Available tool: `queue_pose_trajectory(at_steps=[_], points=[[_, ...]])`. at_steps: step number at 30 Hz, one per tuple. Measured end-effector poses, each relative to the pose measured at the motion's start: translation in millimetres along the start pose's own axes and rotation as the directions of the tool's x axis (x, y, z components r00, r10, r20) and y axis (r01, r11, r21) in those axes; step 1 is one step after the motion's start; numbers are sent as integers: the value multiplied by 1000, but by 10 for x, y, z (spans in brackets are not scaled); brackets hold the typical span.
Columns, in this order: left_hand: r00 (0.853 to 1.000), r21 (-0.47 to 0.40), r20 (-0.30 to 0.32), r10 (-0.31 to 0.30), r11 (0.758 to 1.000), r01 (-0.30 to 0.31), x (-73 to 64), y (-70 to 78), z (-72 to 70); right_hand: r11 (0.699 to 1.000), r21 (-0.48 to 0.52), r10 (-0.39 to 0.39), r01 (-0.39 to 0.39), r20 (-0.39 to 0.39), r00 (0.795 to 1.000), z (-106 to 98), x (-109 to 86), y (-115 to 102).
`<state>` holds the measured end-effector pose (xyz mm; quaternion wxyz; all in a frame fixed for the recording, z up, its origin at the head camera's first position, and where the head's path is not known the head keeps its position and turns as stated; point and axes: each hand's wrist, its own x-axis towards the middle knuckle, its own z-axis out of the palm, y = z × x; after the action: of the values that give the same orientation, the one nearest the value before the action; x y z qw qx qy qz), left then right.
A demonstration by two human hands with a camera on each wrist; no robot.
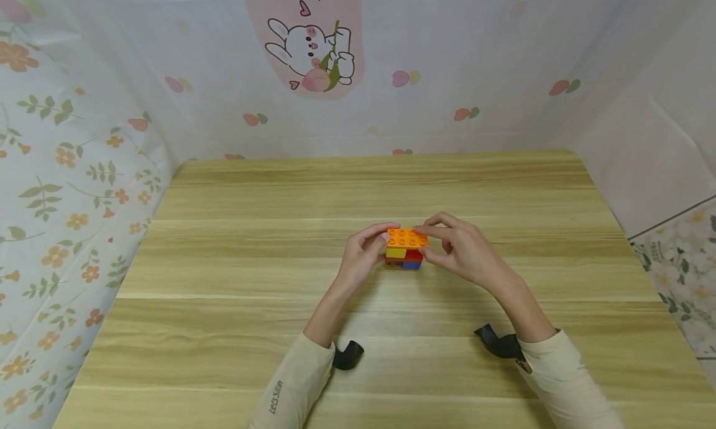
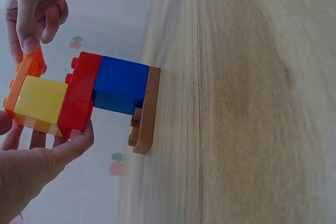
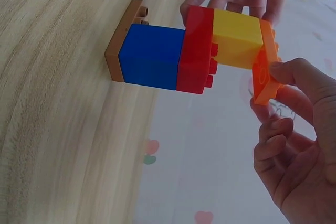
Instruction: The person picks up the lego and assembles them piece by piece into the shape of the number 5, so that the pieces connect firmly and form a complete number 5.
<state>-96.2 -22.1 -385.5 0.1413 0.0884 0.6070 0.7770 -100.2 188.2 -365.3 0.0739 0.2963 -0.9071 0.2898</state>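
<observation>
A stack of toy building bricks stands on the table. Its base is a thin brown brick (image 2: 149, 114), topped at one end by a blue brick (image 3: 152, 56). Across the blue one lies a red brick (image 2: 81, 95), which carries a yellow brick (image 2: 41, 100) at its other end. A thin orange brick (image 1: 407, 237) tops the yellow one, its free end overhanging. My left hand (image 1: 358, 258) holds the stack's left side, fingers along the yellow and red bricks, thumb tip by the orange one. My right hand (image 1: 467, 249) pinches the orange brick's overhanging end between thumb and fingers.
The stack is around the middle of the wooden table (image 1: 252, 329). A white patterned cloth (image 1: 492, 56) hangs behind the far edge, and a floral cloth (image 1: 73, 230) runs along the left side. Black straps (image 1: 348, 355) stick out at both wrists.
</observation>
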Motion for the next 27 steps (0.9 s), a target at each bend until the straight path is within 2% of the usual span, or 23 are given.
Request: queue_pose_trajectory(at_steps=[11,18,27], points=[[1000,34,-6,5,999,-5,-5,8,6,999,46,-23,24,-24,999,20,-8,32],[999,-10,23,34,999,-34,94,-212,-71,997,75,-25,27,-32,999,23,-12,34],[999,9,3,45,999,-45,89,-249,-79,995,93,-34,38,-41,999,55,-30,93]])
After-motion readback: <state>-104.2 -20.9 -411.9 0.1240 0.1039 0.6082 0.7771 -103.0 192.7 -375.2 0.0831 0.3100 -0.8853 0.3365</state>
